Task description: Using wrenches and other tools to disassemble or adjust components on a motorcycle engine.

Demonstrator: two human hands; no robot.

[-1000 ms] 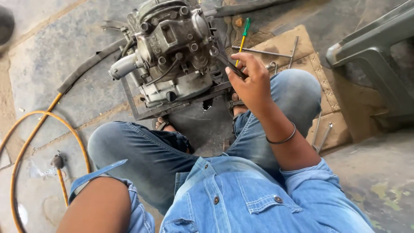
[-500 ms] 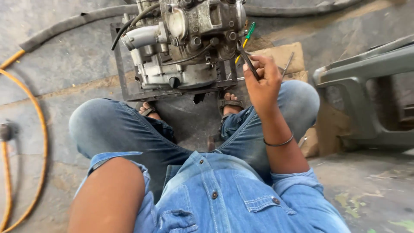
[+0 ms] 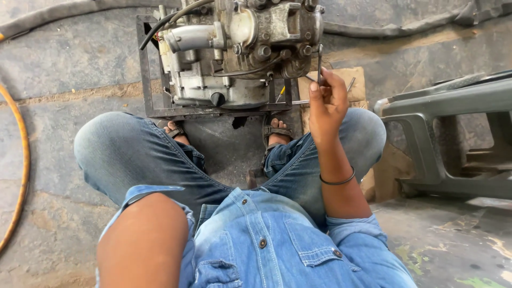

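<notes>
A grey motorcycle engine (image 3: 245, 48) sits in a black metal frame (image 3: 146, 80) on the floor in front of my knees. My right hand (image 3: 326, 104) is raised at the engine's right side, fingers pinched on a thin L-shaped metal key (image 3: 319, 64). The key stands upright and its top touches the engine's right end. Only my left forearm (image 3: 144, 240) shows at the bottom left; the left hand itself is out of frame. A yellow tool tip (image 3: 281, 91) peeks out below the engine.
A grey plastic chair (image 3: 442, 122) lies on its side at the right. Cardboard (image 3: 344, 80) with loose tools lies behind my right hand. An orange hose (image 3: 22, 154) curves at the left, and a black hose (image 3: 64, 9) runs along the top.
My right hand, which held a green-and-yellow screwdriver with other tools, now pinches the thin key against the engine's right end. The view has shifted, so the engine sits higher.
</notes>
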